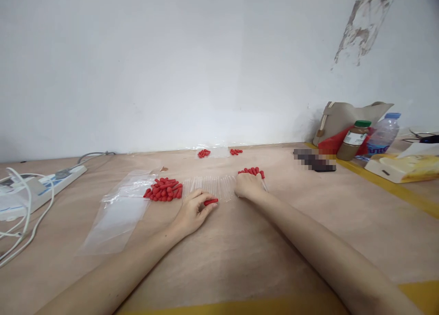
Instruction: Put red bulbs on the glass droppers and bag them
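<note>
My left hand (195,213) pinches one red rubber dropper bulb (211,201) between thumb and fingers, over the near edge of a row of clear thin tubes (209,183). A heap of loose red bulbs (163,190) lies just left of the row. At the row's right end my right hand (248,186) is closed, its fingertips turned down and hidden. Right behind and beside it, several red bulbs (254,171) sit side by side, with at least one clear tube running from them towards me. Whatever the right fingers grip is out of sight.
Clear plastic bags (118,219) lie on the left, near a white power strip (55,187) with cables. Farther back sit two small red groups (204,153). At right are a dark blurred phone-like object (324,165), a green-capped bottle (354,141), a water bottle (383,134) and a grey bag (350,116).
</note>
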{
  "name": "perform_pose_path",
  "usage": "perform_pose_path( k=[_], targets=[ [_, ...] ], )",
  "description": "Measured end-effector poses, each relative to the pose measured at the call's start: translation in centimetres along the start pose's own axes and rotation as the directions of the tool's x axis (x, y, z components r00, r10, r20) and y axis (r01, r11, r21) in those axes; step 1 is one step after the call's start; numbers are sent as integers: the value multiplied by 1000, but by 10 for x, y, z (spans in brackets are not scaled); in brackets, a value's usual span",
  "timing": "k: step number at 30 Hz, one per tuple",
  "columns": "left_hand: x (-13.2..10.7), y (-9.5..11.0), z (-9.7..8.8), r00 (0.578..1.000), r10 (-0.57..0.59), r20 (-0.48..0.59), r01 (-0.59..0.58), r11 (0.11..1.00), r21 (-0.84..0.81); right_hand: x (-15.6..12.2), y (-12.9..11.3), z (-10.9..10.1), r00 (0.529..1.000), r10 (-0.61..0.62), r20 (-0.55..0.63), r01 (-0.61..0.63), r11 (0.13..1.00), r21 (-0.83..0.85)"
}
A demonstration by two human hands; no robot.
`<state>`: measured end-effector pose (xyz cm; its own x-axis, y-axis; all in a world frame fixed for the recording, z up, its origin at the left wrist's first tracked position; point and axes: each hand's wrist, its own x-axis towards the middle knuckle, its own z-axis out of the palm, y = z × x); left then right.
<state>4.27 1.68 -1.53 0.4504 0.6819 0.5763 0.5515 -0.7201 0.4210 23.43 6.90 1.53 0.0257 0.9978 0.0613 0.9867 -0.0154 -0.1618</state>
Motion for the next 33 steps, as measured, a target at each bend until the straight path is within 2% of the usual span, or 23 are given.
perform_pose_path(
  k=[4, 6, 9, 11, 15, 22, 28, 33],
  targets=[
    [1, 2, -2, 1000, 13, 26, -14, 1000, 22, -12, 12, -14, 998, -40, -57, 44, 997, 69],
    [2, 4, -2, 999, 5, 48, -5, 1000, 12, -24, 25, -16, 977, -171, -126, 195, 956, 218],
    [5, 8, 2, 998, -22, 66, 23, 1000, -8, -44, 45, -7, 868, -392, -303, 492, 762, 422],
    [7, 11, 5, 997, -39, 65, 39, 999, -12, -56, 52, 4, 818, -429, -382, 572, 671, 471],
    [7, 16, 9, 995, -48, 88, 50, 998, -26, -69, 53, 19, 797, -429, -425, 602, 617, 507],
    [5, 16, 9, 996, -57, 71, 58, 998, -13, -71, 46, 20, 750, -498, -435, 661, 585, 470],
    [7, 18, 9, 997, -18, 73, 20, 999, -30, -65, 45, 24, 766, -500, -403, 642, 572, 510],
    [5, 18, 7, 996, 16, 86, -11, 999, -52, -64, 46, 24, 754, -537, -377, 655, 575, 490]
  ],
)
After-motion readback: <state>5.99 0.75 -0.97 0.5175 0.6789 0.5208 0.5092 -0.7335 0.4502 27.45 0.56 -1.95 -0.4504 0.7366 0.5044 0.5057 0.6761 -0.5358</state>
